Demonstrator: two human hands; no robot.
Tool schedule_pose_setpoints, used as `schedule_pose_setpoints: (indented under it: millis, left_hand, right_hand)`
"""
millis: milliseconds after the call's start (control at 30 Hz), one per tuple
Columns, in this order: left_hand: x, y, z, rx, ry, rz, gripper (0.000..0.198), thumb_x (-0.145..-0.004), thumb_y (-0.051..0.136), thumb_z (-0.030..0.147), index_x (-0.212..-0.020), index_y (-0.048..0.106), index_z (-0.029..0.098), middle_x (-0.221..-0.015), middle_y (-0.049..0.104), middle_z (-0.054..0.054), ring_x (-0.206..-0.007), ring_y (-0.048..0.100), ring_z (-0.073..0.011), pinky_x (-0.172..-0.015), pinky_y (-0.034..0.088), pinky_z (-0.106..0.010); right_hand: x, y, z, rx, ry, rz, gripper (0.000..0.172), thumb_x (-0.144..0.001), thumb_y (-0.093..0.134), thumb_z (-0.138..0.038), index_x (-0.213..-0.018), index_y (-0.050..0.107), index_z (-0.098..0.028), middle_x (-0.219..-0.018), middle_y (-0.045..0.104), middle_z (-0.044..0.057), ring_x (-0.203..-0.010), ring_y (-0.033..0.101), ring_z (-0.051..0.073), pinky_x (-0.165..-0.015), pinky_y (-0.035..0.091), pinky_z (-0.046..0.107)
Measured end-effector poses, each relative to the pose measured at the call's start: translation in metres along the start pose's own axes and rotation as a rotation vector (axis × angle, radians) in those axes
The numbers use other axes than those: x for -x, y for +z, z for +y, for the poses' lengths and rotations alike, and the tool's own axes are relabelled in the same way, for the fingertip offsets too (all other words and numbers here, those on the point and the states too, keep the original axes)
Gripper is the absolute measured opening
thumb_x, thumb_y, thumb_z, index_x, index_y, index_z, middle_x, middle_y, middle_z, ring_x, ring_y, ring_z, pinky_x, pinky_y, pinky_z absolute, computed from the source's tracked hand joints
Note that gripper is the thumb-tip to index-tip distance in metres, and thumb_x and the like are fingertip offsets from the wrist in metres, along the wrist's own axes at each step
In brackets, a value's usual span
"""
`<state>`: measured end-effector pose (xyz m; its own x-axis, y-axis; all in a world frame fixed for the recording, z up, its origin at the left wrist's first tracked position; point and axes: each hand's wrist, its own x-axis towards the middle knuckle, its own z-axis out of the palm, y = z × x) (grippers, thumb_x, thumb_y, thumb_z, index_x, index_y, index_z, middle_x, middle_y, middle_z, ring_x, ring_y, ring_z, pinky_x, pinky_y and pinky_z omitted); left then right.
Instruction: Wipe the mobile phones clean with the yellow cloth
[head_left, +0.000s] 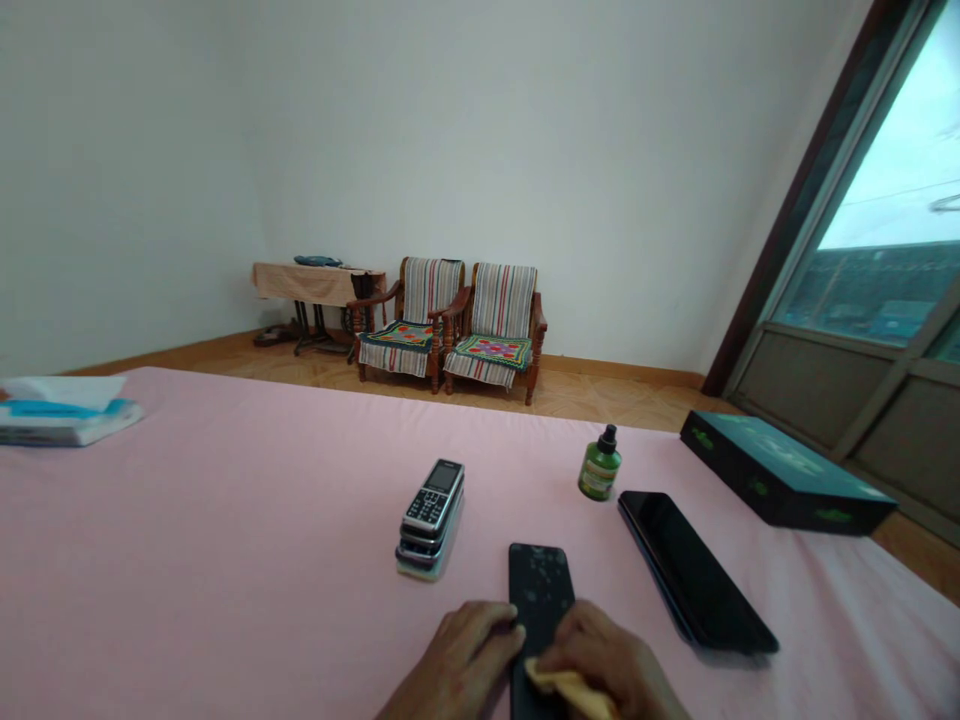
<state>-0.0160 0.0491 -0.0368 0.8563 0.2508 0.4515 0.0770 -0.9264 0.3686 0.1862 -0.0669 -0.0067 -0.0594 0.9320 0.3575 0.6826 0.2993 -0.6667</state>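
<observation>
1. The left hand touches the left side of a black phone with its fingertips; whether it grips the phone or only presses on it, I cannot tell.
2. The right hand is grasping a yellow cloth, held down against the lower part of the same phone.
3. That phone lies flat on the pink-covered surface, toward the person's side and well apart from the far edge. Pale spots dot its upper half.
4. To its left, nearer the far edge, sits a small stack of phones, a keypad phone uppermost.
5. A green bottle with a black top stands upright beyond the phone, toward the far edge.
6. Right of the bottle and nearer the person, a black tablet lies on another flat item.
7. A dark box rests by the far right corner.
8. A tissue pack lies near the far left corner.
</observation>
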Motion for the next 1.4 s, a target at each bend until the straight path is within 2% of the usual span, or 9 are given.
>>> schedule_pose_setpoints:
  millis: [33,133,233,367,567,767,933,1133,1400]
  left_hand:
    - [0.0,0.004,-0.001,-0.019,0.01,0.03,0.036,-0.095,0.057,0.027,-0.13,0.049,0.021,-0.122,0.061,-0.014,-0.109,0.059,-0.026,-0.092,0.052,-0.037]
    - [-0.001,0.01,-0.003,-0.06,0.042,0.118,0.03,-0.098,0.052,0.026,-0.127,0.052,0.02,-0.116,0.064,-0.013,-0.104,0.061,-0.0245,-0.088,0.054,-0.034]
    - [-0.003,0.004,0.001,-0.09,0.031,0.093,0.028,-0.099,0.049,0.02,-0.127,0.053,0.02,-0.117,0.064,-0.012,-0.105,0.061,-0.0229,-0.089,0.053,-0.032]
    - [-0.006,-0.006,0.008,-0.116,0.044,0.101,0.026,-0.1,0.048,0.021,-0.125,0.054,0.019,-0.114,0.066,-0.011,-0.102,0.063,-0.0219,-0.087,0.055,-0.031]
    - [-0.007,-0.007,0.009,-0.122,0.039,0.07,0.026,-0.099,0.049,0.021,-0.125,0.054,0.019,-0.116,0.065,-0.012,-0.103,0.063,-0.0228,-0.087,0.054,-0.031]
    - [-0.006,0.0,0.006,-0.127,0.061,0.116,0.024,-0.099,0.049,0.023,-0.122,0.054,0.017,-0.113,0.066,-0.013,-0.1,0.064,-0.0234,-0.083,0.055,-0.032]
    - [-0.006,-0.004,0.007,-0.096,0.045,0.096,0.031,-0.096,0.054,0.018,-0.127,0.051,0.02,-0.116,0.065,-0.013,-0.104,0.063,-0.0235,-0.088,0.054,-0.032]
    - [-0.006,-0.01,0.011,-0.072,0.014,0.067,0.031,-0.096,0.053,0.016,-0.127,0.052,0.02,-0.119,0.064,-0.013,-0.107,0.062,-0.0237,-0.09,0.053,-0.033]
    - [-0.007,-0.017,0.014,-0.017,-0.009,0.02,0.034,-0.094,0.056,0.017,-0.128,0.053,0.02,-0.122,0.062,-0.014,-0.11,0.06,-0.025,-0.092,0.052,-0.036]
  right_hand:
    - [-0.008,-0.005,0.001,0.004,0.021,0.013,0.012,-0.091,0.058,-0.022,-0.099,0.067,-0.021,-0.092,0.064,0.004,-0.078,0.062,0.015,-0.067,0.052,0.027]
    - [-0.033,-0.016,0.009,0.026,0.103,0.11,0.021,-0.089,0.051,-0.011,-0.091,0.07,-0.021,-0.084,0.061,0.005,-0.077,0.061,0.017,-0.068,0.048,0.028]
    - [-0.051,-0.017,0.02,0.047,0.144,0.204,0.023,-0.085,0.051,-0.009,-0.089,0.072,-0.019,-0.081,0.06,0.006,-0.077,0.06,0.019,-0.069,0.046,0.029]
    - [-0.059,-0.01,0.034,0.061,0.146,0.226,0.026,-0.082,0.049,-0.006,-0.083,0.073,-0.017,-0.079,0.058,0.007,-0.076,0.058,0.02,-0.067,0.044,0.029]
    - [-0.051,-0.007,0.035,0.067,0.109,0.194,0.028,-0.082,0.048,-0.006,-0.088,0.073,-0.017,-0.082,0.058,0.008,-0.081,0.055,0.022,-0.071,0.043,0.032]
    - [-0.04,-0.008,0.027,0.038,0.127,0.144,0.029,-0.087,0.045,-0.008,-0.088,0.072,-0.019,-0.083,0.057,0.007,-0.081,0.054,0.021,-0.071,0.043,0.032]
    - [-0.025,-0.008,0.021,0.004,0.128,0.109,0.032,-0.087,0.044,-0.006,-0.097,0.071,-0.02,-0.089,0.056,0.007,-0.085,0.055,0.02,-0.074,0.044,0.031]
    - [-0.01,-0.008,0.005,-0.004,0.123,0.043,0.04,-0.08,0.045,-0.001,-0.105,0.069,-0.021,-0.089,0.057,0.007,-0.083,0.057,0.02,-0.07,0.046,0.029]
    - [0.012,-0.008,0.005,0.109,0.058,-0.03,0.017,-0.084,0.06,-0.022,-0.096,0.072,-0.026,-0.081,0.062,0.008,-0.076,0.061,0.022,-0.061,0.048,0.028]
